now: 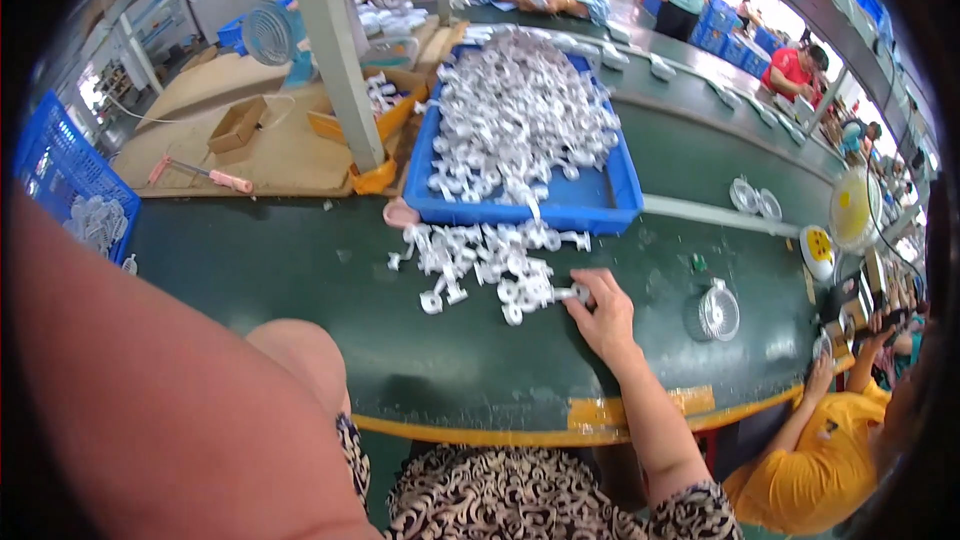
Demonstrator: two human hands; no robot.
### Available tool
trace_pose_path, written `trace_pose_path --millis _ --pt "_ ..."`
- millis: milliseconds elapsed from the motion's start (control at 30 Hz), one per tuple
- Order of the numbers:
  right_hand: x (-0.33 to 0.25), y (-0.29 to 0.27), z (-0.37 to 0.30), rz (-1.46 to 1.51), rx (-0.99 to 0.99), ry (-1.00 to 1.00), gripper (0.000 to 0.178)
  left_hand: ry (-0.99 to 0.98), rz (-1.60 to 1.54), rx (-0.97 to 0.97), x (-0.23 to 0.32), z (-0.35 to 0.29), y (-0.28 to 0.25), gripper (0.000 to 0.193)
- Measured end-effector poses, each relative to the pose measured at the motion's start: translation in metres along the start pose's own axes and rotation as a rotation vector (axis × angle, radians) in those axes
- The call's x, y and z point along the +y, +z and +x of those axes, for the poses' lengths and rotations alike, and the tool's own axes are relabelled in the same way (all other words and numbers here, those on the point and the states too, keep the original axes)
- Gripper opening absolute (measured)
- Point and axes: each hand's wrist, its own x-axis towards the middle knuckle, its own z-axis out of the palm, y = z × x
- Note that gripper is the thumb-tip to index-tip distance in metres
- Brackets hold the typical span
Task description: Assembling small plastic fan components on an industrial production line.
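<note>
Head view, left to right: the left forearm (150, 390) fills the nine o'clock side, its hand out of sight. On the green surface (300, 270) lies a heap of white plastic parts (480, 260), a blue tray (590, 202) at its twelve o'clock. At the heap's four o'clock edge, the right hand (603, 315) pinches one part, fingers together.

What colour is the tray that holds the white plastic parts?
The tray is blue, seen best in the head view, behind the right hand.
</note>
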Motion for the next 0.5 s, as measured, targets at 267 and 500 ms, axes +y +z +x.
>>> trace_pose_path --millis 267,500 --pt "-0.009 -0.006 -0.013 0.005 -0.009 0.071 0.036 0.102 0.100 0.332 -0.019 0.006 0.011 0.070" --pt "-0.005 0.001 0.000 0.033 -0.022 0.048 0.036 -0.036 0.075 0.426 0.002 -0.009 0.017 0.068"
